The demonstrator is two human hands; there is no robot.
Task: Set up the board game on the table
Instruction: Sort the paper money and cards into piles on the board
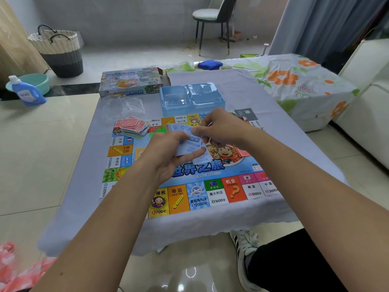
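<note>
Your left hand (168, 153) grips a stack of pale blue cards (190, 147) above the middle of the game board (202, 186), thumb lying across the bottom of the stack. Your right hand (221, 131) pinches the upper edge of the same stack, fingers curled as if to peel or square off a few cards. The board lies flat on the low table (242, 91), covered with a lavender cloth.

The main risk is the stack itself. The cards look thin and glossy, and they already sit a little fanned, so a loose thumb could let them slide out and scatter across the board. If they spill left, they could mix into the pile of red cards (132, 125) on the far left corner of the board, and you would have to sort both again.

Watch the cloth too: the board's near edge lies close to the table's edge, and a forearm dragging on the fabric could pull the board askew.

The blue plastic tray (189, 99) and the game box (130, 81) sit well beyond your hands, out of harm.
</note>
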